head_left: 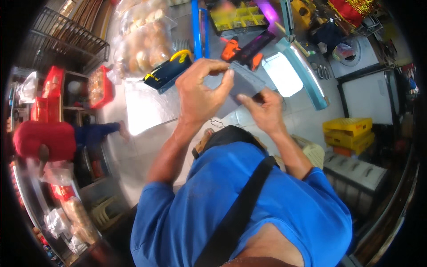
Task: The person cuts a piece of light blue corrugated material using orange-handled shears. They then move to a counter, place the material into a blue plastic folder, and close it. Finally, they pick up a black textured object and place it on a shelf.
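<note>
A grey, flat, box-like piece with a ridged upper edge is held up in front of my chest. My left hand has thumb and forefinger closed in a pinch at its upper left corner; any small part between those fingertips is hidden. Around the lower right end of the piece, my right hand is closed, with the thumb on the near side. Just beyond lies an orange and black tool, partly covered by the piece. Left of my left hand sits a dark tool bag with a yellow handle.
Bagged bread rolls fill the far left, near blue posts. A compartmented organizer lies beyond. Right are a teal-edged panel, scissors and yellow crates. A person in red is at the left.
</note>
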`<control>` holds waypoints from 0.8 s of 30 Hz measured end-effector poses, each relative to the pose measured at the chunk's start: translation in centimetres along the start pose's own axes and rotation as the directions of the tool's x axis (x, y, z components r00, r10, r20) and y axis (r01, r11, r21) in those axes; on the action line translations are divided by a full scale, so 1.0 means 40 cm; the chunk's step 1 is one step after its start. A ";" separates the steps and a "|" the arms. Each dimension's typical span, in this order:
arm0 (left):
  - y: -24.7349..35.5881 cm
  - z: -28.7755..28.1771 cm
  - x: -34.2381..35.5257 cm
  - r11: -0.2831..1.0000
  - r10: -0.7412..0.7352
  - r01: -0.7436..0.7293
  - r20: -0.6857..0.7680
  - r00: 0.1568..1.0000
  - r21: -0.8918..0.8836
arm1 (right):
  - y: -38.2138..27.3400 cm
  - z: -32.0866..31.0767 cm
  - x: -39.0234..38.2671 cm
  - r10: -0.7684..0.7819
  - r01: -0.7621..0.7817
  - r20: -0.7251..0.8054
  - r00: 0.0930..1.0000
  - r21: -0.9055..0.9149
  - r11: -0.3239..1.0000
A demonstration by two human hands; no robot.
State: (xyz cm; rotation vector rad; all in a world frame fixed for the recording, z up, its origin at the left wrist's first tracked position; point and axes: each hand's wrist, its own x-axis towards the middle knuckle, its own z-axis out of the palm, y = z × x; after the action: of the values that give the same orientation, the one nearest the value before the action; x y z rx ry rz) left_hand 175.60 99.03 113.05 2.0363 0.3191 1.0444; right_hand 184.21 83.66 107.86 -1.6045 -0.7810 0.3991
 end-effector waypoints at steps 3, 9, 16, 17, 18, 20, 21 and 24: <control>-0.006 -0.014 0.003 0.995 0.042 -0.043 0.010 0.999 0.089 | -0.032 -0.009 -0.006 -0.182 0.174 -0.004 0.983 -0.261 0.950; -0.015 -0.022 -0.003 0.991 0.060 -0.071 0.103 0.993 0.109 | -0.018 -0.006 -0.023 -0.212 0.191 -0.033 0.977 -0.316 0.929; -0.072 -0.032 0.015 0.992 -0.076 0.056 0.176 0.981 0.117 | 0.053 -0.028 -0.043 -0.093 0.092 -0.008 0.996 -0.120 0.988; -0.078 -0.031 0.018 0.983 -0.167 0.148 0.200 0.966 0.106 | 0.052 -0.031 -0.042 -0.068 0.068 0.000 0.998 -0.032 0.997; -0.071 -0.036 0.014 0.968 -0.252 0.233 0.349 0.903 0.098 | 0.051 -0.034 -0.040 -0.044 0.043 0.010 0.999 0.055 0.998; -0.031 0.011 -0.024 0.979 -0.084 0.138 0.317 0.945 -0.153 | 0.088 -0.029 -0.042 0.027 -0.050 0.090 0.996 0.265 0.963; -0.023 0.026 -0.042 0.970 -0.032 0.110 0.334 0.942 -0.218 | 0.095 -0.025 -0.046 0.063 -0.110 0.137 0.988 0.364 0.925; 0.006 0.035 -0.065 0.968 -0.050 0.171 0.524 0.850 -0.185 | 0.125 -0.024 -0.055 0.042 -0.161 0.222 0.974 0.552 0.818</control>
State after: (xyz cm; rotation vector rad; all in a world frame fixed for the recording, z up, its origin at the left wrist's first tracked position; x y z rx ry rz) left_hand 175.01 96.70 111.29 1.9727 0.0303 0.4058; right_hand 184.55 81.33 102.82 -1.0493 -0.6438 0.8043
